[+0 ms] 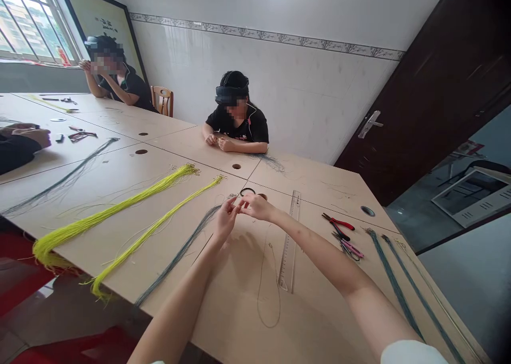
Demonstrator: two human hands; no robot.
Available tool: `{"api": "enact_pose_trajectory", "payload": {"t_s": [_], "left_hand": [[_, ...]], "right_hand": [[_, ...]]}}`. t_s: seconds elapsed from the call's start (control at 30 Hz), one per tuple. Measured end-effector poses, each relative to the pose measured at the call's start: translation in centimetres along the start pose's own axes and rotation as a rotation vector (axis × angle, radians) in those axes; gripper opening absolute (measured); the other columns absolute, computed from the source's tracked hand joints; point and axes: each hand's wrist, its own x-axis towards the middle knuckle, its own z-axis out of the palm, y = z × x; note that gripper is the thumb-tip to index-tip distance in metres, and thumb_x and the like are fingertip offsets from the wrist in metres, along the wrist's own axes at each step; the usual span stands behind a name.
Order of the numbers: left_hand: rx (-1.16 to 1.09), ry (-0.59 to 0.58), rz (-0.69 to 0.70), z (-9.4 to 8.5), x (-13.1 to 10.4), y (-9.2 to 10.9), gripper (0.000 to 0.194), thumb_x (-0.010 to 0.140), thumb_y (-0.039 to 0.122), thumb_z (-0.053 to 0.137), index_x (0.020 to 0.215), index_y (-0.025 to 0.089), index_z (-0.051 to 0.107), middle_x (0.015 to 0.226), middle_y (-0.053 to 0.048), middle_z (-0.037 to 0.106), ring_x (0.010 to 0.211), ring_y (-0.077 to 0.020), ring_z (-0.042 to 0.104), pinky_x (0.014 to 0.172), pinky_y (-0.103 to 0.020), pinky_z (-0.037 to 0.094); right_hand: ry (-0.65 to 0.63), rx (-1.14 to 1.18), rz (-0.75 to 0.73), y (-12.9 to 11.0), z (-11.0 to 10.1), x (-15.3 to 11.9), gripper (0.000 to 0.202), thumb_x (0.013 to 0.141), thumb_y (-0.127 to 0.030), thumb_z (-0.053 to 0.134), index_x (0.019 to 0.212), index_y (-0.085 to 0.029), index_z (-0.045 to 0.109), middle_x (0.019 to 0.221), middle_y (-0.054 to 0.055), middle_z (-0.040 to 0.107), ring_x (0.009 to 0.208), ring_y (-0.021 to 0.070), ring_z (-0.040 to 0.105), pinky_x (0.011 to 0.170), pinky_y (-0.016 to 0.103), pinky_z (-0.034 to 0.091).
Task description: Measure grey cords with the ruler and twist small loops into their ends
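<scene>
My left hand (225, 220) and my right hand (256, 207) meet above the middle of the table, fingertips pinched together. A thin olive cord (258, 300) runs up towards them from a long loop on the tabletop; the pinched part is too small to make out clearly. Just left of my left hand lies a bundle of blue-grey cords (187, 242). Behind my fingers are a black ring (247, 192) and a brown round thing, partly hidden. A clear ruler (288, 247) lies under my right forearm.
Yellow cord bundles (120, 209) lie to the left. On the right are red-handled pliers (339, 223), pink-handled scissors (349, 247) and dark teal cord bundles (393, 279). A co-worker (239, 119) sits opposite; other people sit on the left. The table (319, 311) has cable holes.
</scene>
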Motion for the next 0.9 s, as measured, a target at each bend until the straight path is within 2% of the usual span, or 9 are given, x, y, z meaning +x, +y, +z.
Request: {"api": "enact_pose_trajectory", "payload": {"t_s": [0.13, 0.2, 0.33, 0.47, 0.57, 0.73, 0.83, 0.9], "left_hand": [[0.117, 0.049, -0.050, -0.8, 0.6, -0.7, 0.031, 0.092, 0.035, 0.051, 0.113, 0.012, 0.054, 0.095, -0.007, 0.061, 0.080, -0.0166, 0.061, 0.074, -0.036, 0.053], [0.218, 0.082, -0.066, -1.4, 0.9, -0.8, 0.031, 0.092, 0.035, 0.049, 0.113, 0.013, 0.054, 0.104, -0.008, 0.060, 0.093, -0.0199, 0.060, 0.084, -0.042, 0.049], [0.468, 0.111, -0.105, -2.6, 1.0, -0.6, 0.033, 0.092, 0.035, 0.049, 0.119, 0.015, 0.052, 0.123, -0.011, 0.052, 0.118, -0.0264, 0.046, 0.101, -0.053, 0.033], [0.691, 0.076, -0.167, -3.5, 0.8, -0.4, 0.039, 0.090, 0.036, 0.051, 0.123, 0.015, 0.049, 0.129, -0.012, 0.046, 0.122, -0.0287, 0.040, 0.103, -0.054, 0.030], [0.809, 0.002, -0.200, -3.9, 0.4, -0.1, 0.047, 0.088, 0.043, 0.053, 0.124, 0.014, 0.047, 0.128, -0.013, 0.046, 0.121, -0.0303, 0.041, 0.101, -0.055, 0.030], [0.916, -0.163, -0.154, -3.9, -0.4, -0.1, 0.052, 0.085, 0.047, 0.055, 0.125, 0.015, 0.046, 0.125, -0.013, 0.048, 0.120, -0.0309, 0.041, 0.099, -0.053, 0.033], [0.955, -0.159, -0.132, -3.5, -0.3, -0.5, 0.050, 0.086, 0.045, 0.055, 0.126, 0.015, 0.046, 0.128, -0.013, 0.046, 0.121, -0.0311, 0.039, 0.099, -0.054, 0.033], [0.965, -0.138, -0.123, -3.3, 0.0, -0.9, 0.047, 0.087, 0.043, 0.055, 0.124, 0.015, 0.047, 0.128, -0.012, 0.046, 0.120, -0.0304, 0.041, 0.099, -0.053, 0.034]], "right_hand": [[0.003, -0.036, 0.102, 0.8, 0.0, 1.5, 0.023, 0.090, -0.031, 0.054, 0.100, -0.012, 0.059, 0.099, 0.006, 0.061, 0.087, 0.0158, 0.060, 0.078, 0.035, 0.051], [0.029, -0.067, 0.180, 1.4, -0.2, 2.1, 0.023, 0.091, -0.031, 0.053, 0.103, -0.012, 0.059, 0.102, 0.007, 0.060, 0.090, 0.0167, 0.059, 0.080, 0.037, 0.051], [0.054, -0.116, 0.287, 2.3, -0.1, 1.8, 0.027, 0.092, -0.030, 0.051, 0.113, -0.014, 0.055, 0.114, 0.009, 0.056, 0.097, 0.0188, 0.058, 0.084, 0.039, 0.050], [-0.095, -0.115, 0.266, 2.2, 1.1, -0.5, 0.024, 0.091, -0.030, 0.052, 0.108, -0.013, 0.057, 0.105, 0.007, 0.059, 0.089, 0.0162, 0.060, 0.078, 0.035, 0.052], [-0.200, -0.113, 0.237, 1.7, 2.3, -1.8, 0.022, 0.091, -0.030, 0.053, 0.102, -0.013, 0.059, 0.098, 0.006, 0.061, 0.082, 0.0139, 0.060, 0.072, 0.031, 0.053], [-0.147, -0.128, 0.187, 1.6, 2.8, -0.3, 0.025, 0.090, -0.029, 0.053, 0.108, -0.013, 0.057, 0.111, 0.008, 0.057, 0.097, 0.0186, 0.058, 0.083, 0.038, 0.050], [-0.097, -0.110, 0.160, 1.7, 2.0, 0.8, 0.027, 0.090, -0.028, 0.054, 0.112, -0.013, 0.056, 0.114, 0.009, 0.056, 0.100, 0.0198, 0.057, 0.085, 0.040, 0.049], [-0.050, -0.094, 0.156, 1.7, 1.0, 0.3, 0.027, 0.091, -0.028, 0.053, 0.114, -0.014, 0.055, 0.117, 0.009, 0.055, 0.102, 0.0203, 0.056, 0.087, 0.041, 0.048]]}}
